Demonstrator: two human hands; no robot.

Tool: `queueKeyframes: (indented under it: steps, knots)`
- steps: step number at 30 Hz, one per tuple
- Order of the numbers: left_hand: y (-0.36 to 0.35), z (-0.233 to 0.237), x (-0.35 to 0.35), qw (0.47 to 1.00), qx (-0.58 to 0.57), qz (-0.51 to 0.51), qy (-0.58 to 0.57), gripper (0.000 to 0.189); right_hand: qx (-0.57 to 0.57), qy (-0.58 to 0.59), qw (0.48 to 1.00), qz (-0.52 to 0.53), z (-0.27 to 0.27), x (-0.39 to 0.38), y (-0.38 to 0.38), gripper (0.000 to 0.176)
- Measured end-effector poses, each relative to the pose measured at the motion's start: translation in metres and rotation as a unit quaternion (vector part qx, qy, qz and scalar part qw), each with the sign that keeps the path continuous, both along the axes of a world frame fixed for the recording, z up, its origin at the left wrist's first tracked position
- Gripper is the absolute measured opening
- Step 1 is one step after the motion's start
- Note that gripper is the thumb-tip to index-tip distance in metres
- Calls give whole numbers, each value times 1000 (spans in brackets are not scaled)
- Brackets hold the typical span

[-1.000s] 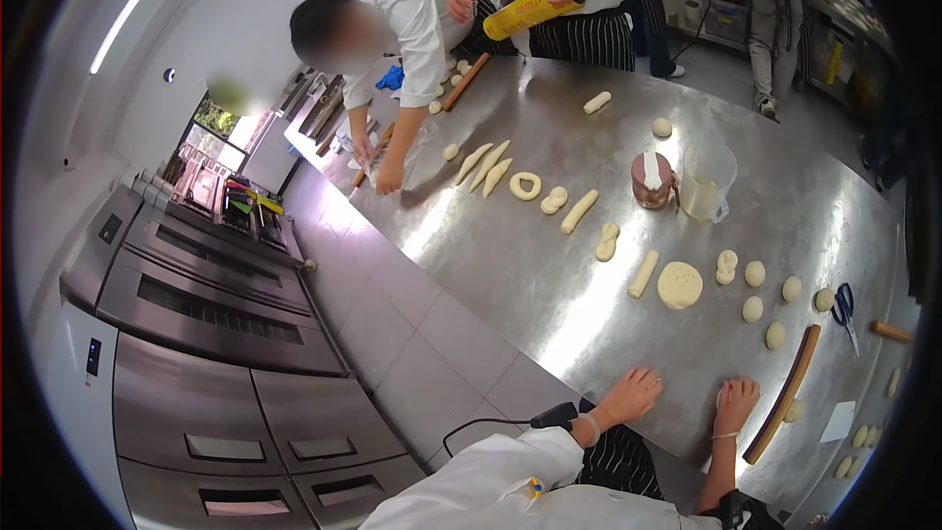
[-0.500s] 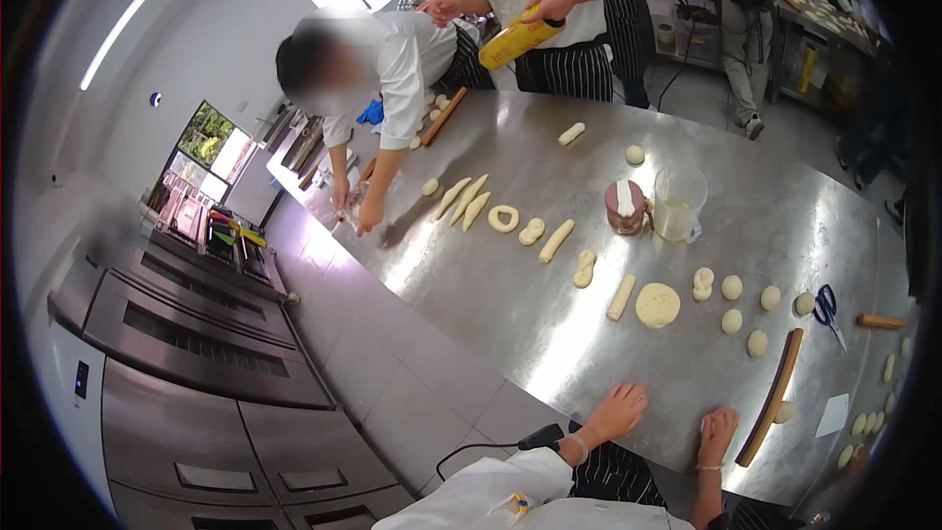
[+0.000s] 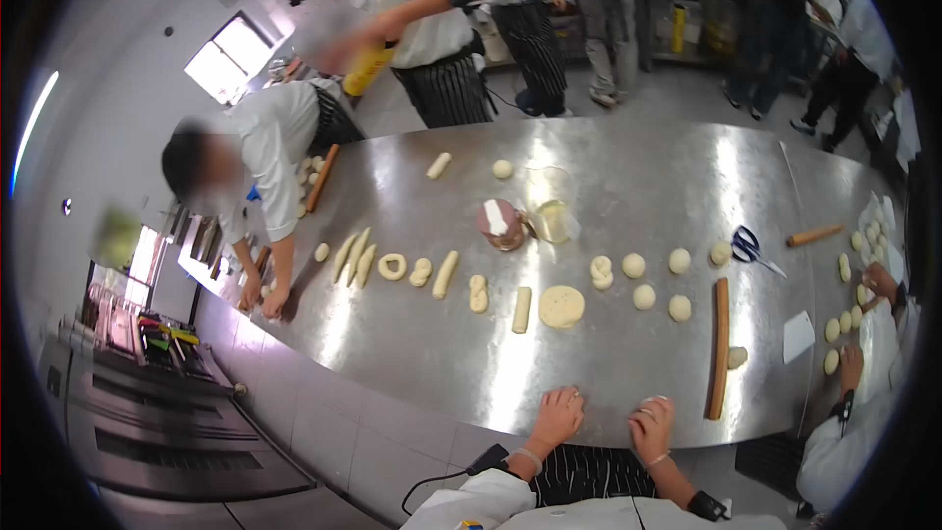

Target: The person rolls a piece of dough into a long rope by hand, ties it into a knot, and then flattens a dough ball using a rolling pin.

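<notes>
My left hand point(image 3: 559, 415) rests at the near edge of the steel table point(image 3: 432, 353), fingers loosely bent and holding nothing. Beside it, my right hand point(image 3: 652, 429) lies on the same edge, its fingers curved and slightly apart; nothing shows in them, though the palm is hidden. Beyond my hands lie a flat dough disc point(image 3: 561, 307) and a short dough roll point(image 3: 522, 310). Several dough balls point(image 3: 644, 296) and a knotted dough piece point(image 3: 601, 273) are further right. A long wooden rolling pin point(image 3: 720, 348) lies right of my right hand, against a dough ball point(image 3: 737, 358).
Scissors point(image 3: 754, 247), a white scraper point(image 3: 799, 337) and another rolling pin point(image 3: 815, 235) lie at right. A brown-lidded jar point(image 3: 501, 225) and a clear jug point(image 3: 552, 221) stand mid-table. Co-workers stand around; one person's hands point(image 3: 850, 369) touch dough at far right.
The view has swung right, so the table appears further left and a co-worker's hands show at right. My hands stay at the table edge. The co-worker with the yellow packet leans over more.
</notes>
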State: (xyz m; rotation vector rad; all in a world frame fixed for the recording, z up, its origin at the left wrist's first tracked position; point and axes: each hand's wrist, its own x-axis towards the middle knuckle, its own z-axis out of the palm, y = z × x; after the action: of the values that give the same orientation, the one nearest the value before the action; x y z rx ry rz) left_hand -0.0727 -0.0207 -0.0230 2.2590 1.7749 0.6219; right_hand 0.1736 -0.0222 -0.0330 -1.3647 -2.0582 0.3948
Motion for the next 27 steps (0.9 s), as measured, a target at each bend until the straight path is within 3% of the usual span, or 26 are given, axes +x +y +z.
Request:
queueKeyframes:
  steps: [3, 6, 7, 9, 10, 12, 14, 17, 19, 22, 23, 26, 27]
  knots:
    - [-4, -4, 2, 1000, 3, 13, -10, 21, 28, -116, 990, 76, 20, -40, 41, 20]
    - [1, 4, 5, 1000, -3, -11, -27, 20, 25, -142, 990, 0, 15, -18, 103, 18]
    - [1, 5, 4, 1000, 4, 1, -19, 20, 14, -147, 989, -15, 13, -3, 93, 18]
    - [-3, 6, 4, 1000, 6, -4, -11, 20, -73, 5, 993, -89, 14, 24, 71, 18]
    - [-1, 3, 3, 1000, 14, -1, -4, 20, -76, 7, 991, -106, 15, 20, 54, 18]
    - [1, 3, 5, 999, 29, 3, -13, 17, -35, -59, 997, -33, 27, -1, 16, 16]
    - [2, 3, 5, 1000, 28, -3, -9, 17, -33, -107, 992, 57, 29, -32, 29, 16]
    - [1, 5, 7, 1000, 16, 7, -8, 17, -6, -161, 987, 9, 26, -17, 76, 17]
    - [1, 8, 6, 1000, 21, 5, 0, 17, -55, -98, 986, -125, 15, 9, 69, 18]
    - [5, 7, 6, 1000, 27, 7, 5, 17, -19, -88, 987, -134, 15, 2, 6, 18]
    - [2, 6, 7, 1000, 26, 8, 7, 17, -24, -90, 987, -133, 21, -8, 7, 18]
    - [1, 4, 5, 1000, 20, 0, 1, 18, 45, -116, 992, 18, 25, -36, 45, 17]
    - [2, 4, 5, 1000, 10, 6, 2, 18, 7, -141, 989, -39, 18, -23, 72, 17]
